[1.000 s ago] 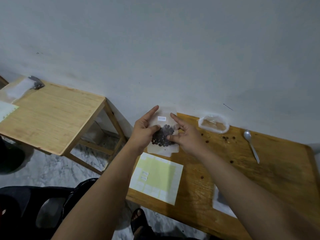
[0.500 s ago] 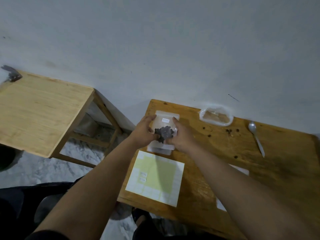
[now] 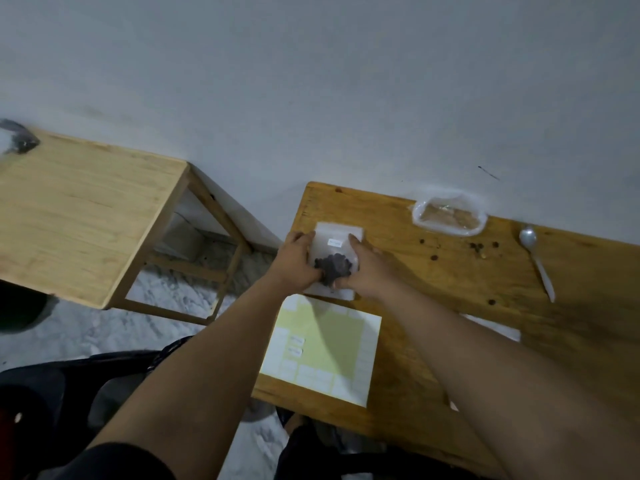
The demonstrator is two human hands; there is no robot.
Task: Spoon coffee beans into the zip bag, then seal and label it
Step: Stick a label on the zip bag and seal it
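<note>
Fingers (image 3: 304,237) of L hand (image 3: 294,263) are curling round L edge of zip bag (image 3: 330,252); R hand (image 3: 369,270) is gripping R edge likewise. Bag is resting on white stack (image 3: 356,232) toward L end of table (image 3: 450,306), just beyond label sheet (image 3: 322,344). Coffee beans (image 3: 333,266) are sitting in lower half, label (image 3: 334,242) sticking above them. Spoon (image 3: 536,261) is lying well apart, R side.

Zip bag (image 3: 334,252): both side edges are covered by the left hand (image 3: 298,261) and right hand (image 3: 367,269). The state of its seal cannot be told.

Label (image 3: 334,242) on its face: writing too small to read.

White item (image 3: 356,232) beneath the bag: mostly hidden, identity unclear.

Label sheet (image 3: 322,348): marks on two stickers are illegible.

Dark object (image 3: 17,142) on the side table (image 3: 86,216): blurred, cut by the left edge.

White paper (image 3: 498,329): partly hidden under the right forearm.
</note>
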